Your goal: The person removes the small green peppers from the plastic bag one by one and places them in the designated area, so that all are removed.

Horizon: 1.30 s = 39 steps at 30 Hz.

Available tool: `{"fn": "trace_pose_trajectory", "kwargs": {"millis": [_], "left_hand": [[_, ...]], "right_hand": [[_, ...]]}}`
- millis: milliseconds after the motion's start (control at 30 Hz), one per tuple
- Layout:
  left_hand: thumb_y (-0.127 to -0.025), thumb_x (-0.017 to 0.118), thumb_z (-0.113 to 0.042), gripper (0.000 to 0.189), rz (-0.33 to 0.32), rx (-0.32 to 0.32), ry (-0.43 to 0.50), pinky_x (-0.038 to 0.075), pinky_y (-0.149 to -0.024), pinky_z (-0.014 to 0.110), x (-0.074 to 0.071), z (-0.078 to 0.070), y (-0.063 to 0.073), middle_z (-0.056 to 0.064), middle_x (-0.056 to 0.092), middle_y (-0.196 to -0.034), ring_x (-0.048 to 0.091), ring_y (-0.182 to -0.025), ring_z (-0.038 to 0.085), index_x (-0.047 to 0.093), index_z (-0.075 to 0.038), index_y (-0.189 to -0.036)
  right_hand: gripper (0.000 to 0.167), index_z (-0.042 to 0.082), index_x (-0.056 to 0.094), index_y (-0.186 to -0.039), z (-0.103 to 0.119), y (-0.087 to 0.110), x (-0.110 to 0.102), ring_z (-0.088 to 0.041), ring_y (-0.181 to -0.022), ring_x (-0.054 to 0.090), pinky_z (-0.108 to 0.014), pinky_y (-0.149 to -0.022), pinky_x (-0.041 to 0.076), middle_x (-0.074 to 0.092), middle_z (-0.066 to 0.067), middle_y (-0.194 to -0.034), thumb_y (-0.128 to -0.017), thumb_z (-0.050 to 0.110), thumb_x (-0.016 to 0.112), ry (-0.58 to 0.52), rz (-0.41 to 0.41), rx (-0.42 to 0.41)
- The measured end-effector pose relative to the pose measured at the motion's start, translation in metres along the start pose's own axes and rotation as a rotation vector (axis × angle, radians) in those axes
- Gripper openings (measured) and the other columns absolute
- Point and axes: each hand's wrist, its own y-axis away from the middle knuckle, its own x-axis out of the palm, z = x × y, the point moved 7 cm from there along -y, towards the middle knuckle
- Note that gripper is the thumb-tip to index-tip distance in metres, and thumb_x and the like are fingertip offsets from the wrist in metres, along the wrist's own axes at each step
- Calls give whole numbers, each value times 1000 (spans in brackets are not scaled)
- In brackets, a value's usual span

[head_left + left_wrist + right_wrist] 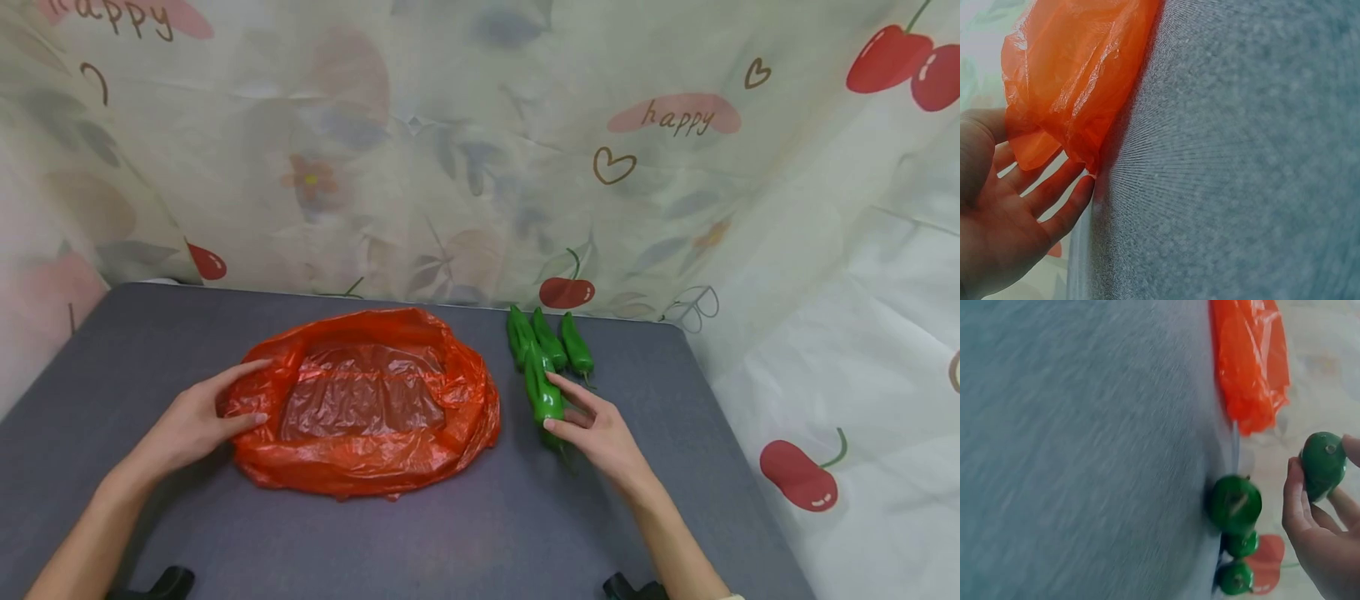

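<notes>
On the grey table lies an orange-red plastic bag (367, 467), its mouth spread wide toward the camera. My left hand (198, 417) is at its left rim, thumb and index finger over the film. In the left wrist view, the fingers (1063, 215) look fairly straight and spread, some tips hidden by the bag (1079, 81). My right hand (603, 433) grips a green pepper (542, 383) between thumb and fingers. The right wrist view shows this pepper (1324, 464) held above the table. Three more green peppers (576, 346) lie just beyond it.
The table (420, 550) meets a printed cloth backdrop (465, 167) at its far edge. A side curtain (862, 350) hangs at the right. Black objects (168, 583) show at the bottom of the head view.
</notes>
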Motion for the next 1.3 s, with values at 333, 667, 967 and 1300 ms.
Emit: {"fn": "trace_pose_trajectory", "kwargs": {"millis": [333, 667, 967, 1300], "left_hand": [[-89, 76, -23, 75, -1, 1, 1, 57, -79, 46, -1, 0, 0, 35, 45, -139, 59, -107, 42, 39, -8, -152], [-90, 75, -27, 74, -2, 3, 3, 55, -83, 51, -1, 0, 0, 34, 46, -139, 57, -110, 43, 39, -9, -152], [-90, 74, -30, 74, -5, -4, 4, 51, -87, 57, -1, 2, 1, 34, 44, -140, 54, -114, 46, 38, -9, -152], [-91, 74, -30, 73, -13, 9, 6, 52, -86, 53, -2, 2, 3, 32, 47, -140, 55, -113, 43, 40, -10, -152]], "right_hand": [[64, 26, 47, -149, -16, 15, -32, -20, -108, 66, -25, -88, 50, 36, -4, -156, -91, 17, 74, 64, -58, 14], [67, 23, 46, -149, -36, 25, -47, -19, -112, 64, -24, -88, 49, 31, -9, -159, -89, 19, 76, 94, -56, 105], [67, 21, 47, -149, -48, 22, -56, -25, -118, 62, -35, -94, 49, 37, -9, -156, -89, 22, 77, 192, -58, 116], [68, 18, 49, -148, -57, 15, -63, -25, -111, 62, -34, -88, 50, 65, -14, -125, -87, 24, 78, 359, -70, 125]]}}
